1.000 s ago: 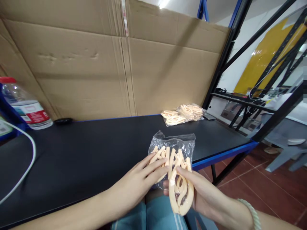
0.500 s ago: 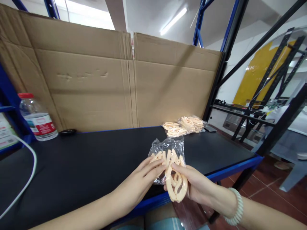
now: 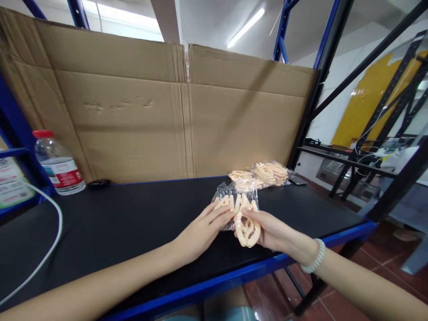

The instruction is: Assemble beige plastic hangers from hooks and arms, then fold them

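Note:
A clear plastic bag (image 3: 224, 189) of cream-coloured, looped pieces is held over the front part of the black tabletop. My left hand (image 3: 209, 223) grips its left side, fingers laid across the pieces and thumb hidden. My right hand (image 3: 267, 228) is closed around the right-hand bunch of cream looped pieces (image 3: 247, 232), thumb on top and the other fingers mostly underneath. The rounded loop ends point toward me; straighter ends point away inside the crinkled film. What exactly these pieces are cannot be made out.
More bagged cream pieces (image 3: 267, 174) lie at the back right, beside a dark flat phone-like object (image 3: 297, 180). A red-capped bottle (image 3: 60, 167) and a small black object (image 3: 98, 183) stand back left. A white cable (image 3: 60, 218) curves at left. Cardboard (image 3: 133, 120) walls the back.
Both hands have moved up and away from me with the bag, from the table's front edge to farther over the tabletop. The view has shifted slightly.

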The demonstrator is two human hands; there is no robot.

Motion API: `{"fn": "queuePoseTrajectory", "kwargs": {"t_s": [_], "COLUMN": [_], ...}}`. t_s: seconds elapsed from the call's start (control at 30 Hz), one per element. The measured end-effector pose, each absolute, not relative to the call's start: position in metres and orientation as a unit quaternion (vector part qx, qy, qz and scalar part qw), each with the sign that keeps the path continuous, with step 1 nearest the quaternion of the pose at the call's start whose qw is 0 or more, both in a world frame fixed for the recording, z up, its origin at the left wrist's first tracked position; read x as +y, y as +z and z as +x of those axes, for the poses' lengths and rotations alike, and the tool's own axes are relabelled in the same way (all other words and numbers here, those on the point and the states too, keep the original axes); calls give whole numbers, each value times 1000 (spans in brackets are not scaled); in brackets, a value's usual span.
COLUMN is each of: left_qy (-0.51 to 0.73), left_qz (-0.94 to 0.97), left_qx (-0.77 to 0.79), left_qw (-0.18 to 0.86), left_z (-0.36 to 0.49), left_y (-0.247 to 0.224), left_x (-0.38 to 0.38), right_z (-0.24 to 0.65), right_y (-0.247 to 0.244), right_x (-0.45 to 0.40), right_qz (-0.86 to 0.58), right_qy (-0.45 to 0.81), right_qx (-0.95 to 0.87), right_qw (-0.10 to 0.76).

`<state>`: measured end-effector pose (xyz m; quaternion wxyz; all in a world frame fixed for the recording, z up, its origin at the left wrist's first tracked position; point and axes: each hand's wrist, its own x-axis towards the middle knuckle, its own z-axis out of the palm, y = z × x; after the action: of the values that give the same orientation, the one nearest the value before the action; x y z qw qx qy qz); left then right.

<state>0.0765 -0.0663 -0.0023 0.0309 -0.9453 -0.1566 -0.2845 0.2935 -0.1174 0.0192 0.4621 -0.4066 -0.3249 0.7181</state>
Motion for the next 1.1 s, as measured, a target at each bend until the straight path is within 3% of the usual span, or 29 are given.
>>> {"fn": "queuePoseTrajectory", "kwargs": {"t_s": [0.3,0.6,0.97,1.1], "left_qy": [-288,-287,-286,-288], "left_qz": [-940,-936,-937,-938], "left_qx": [-165,-186,-188,-185], "left_qw": [78,85,70,60], "left_z": [103,158,203,199], "left_y": [3,27,-5,-7], "left_x": [-26,45,91,88], "right_z": [325,366,393,395], "right_y": [24,45,44,40], "right_x": [-69,0,46,50], "right_qz": [-414,-445,-548,-570], "right_qy": [687,611,571,529], "right_qx": [-404,-421,-418,-426], "right_qw": [441,501,446,463]}}
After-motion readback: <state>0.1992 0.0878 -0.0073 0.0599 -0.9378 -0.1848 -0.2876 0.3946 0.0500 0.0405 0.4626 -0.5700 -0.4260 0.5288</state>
